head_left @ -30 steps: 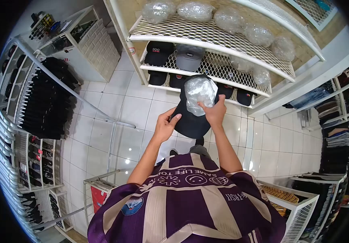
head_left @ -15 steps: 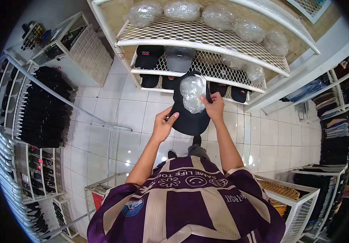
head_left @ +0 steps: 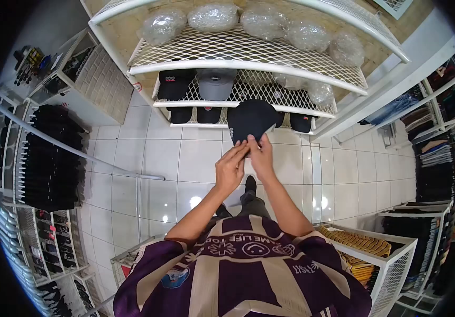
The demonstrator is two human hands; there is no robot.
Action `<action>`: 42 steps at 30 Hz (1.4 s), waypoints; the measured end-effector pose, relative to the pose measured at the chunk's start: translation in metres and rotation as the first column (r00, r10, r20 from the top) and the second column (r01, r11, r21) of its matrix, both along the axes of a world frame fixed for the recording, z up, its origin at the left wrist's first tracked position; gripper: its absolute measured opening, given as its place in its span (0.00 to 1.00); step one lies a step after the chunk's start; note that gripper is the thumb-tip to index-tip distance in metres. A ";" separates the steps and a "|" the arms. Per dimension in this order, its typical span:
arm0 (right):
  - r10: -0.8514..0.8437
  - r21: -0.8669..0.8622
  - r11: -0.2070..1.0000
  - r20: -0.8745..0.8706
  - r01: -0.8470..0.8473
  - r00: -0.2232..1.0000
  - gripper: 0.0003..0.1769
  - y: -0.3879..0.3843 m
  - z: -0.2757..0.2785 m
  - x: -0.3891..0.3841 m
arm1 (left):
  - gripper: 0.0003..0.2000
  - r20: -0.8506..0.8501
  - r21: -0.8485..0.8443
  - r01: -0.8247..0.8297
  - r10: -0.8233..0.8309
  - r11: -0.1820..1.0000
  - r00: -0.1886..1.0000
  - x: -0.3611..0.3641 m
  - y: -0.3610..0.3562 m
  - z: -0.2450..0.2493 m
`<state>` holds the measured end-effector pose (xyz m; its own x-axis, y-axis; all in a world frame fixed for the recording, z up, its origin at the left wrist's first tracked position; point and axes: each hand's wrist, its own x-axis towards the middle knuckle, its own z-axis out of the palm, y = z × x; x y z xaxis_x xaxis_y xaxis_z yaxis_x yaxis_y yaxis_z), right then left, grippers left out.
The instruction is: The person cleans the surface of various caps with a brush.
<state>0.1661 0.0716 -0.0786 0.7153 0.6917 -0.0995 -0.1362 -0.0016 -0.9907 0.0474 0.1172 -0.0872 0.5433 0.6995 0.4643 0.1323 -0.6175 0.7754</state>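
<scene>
A black cap (head_left: 252,119) is held out in front of me with its outer side up. My left hand (head_left: 230,168) is closed at the cap's near edge, its fingers drawn together. Close beside it, my right hand (head_left: 260,157) grips the same edge, thumb and fingers pressed on the fabric. The cap's inside faces away from view, so whatever sits in it is hidden.
Ahead stands a white wire-mesh shelf (head_left: 185,53) with several plastic-wrapped bundles (head_left: 214,17) on top. Lower down sit a grey cap (head_left: 216,83) and black caps (head_left: 175,84). Black clothes (head_left: 53,153) hang at left. A white crate (head_left: 394,274) stands at right.
The cap has been turned over, and the clear plastic bundle inside it has gone out of sight. My hands have come together at its near edge. The view has shifted slightly.
</scene>
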 end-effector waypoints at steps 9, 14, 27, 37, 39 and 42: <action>0.152 0.224 0.973 -0.475 -0.047 0.867 0.25 0.002 -0.035 0.120 | 0.37 -0.001 -0.944 0.008 -0.027 0.329 1.000 0.047 0.077 -0.028; 0.194 0.280 0.957 -0.440 -0.072 0.877 0.26 0.064 -0.067 0.186 | 0.39 0.262 -0.842 0.224 0.009 0.490 0.965 0.103 0.123 -0.050; 0.186 -0.208 0.978 0.910 0.019 0.372 0.41 0.088 -0.135 0.195 | 0.36 -0.083 -0.255 -0.283 0.270 0.925 0.959 0.191 0.159 -0.127; 0.129 -0.176 0.962 0.967 0.211 0.218 0.36 0.129 -0.170 0.192 | 0.34 -0.122 0.018 -0.137 0.138 0.990 0.983 0.192 0.167 -0.137; 0.152 -0.201 0.951 0.966 0.236 0.208 0.36 0.143 -0.166 0.192 | 0.26 0.003 0.201 -0.212 0.216 0.956 0.976 0.185 0.174 -0.132; 0.203 -0.245 0.958 0.948 0.151 0.246 0.37 0.153 -0.160 0.189 | 0.24 0.040 0.231 -0.568 0.576 0.790 0.817 0.157 0.185 -0.122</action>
<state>0.3554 0.2248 -0.2385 0.3760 0.7875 0.4882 0.9146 -0.2307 -0.3322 0.2047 0.3024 -0.2087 0.0932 0.7671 0.6347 0.5370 -0.5755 0.6167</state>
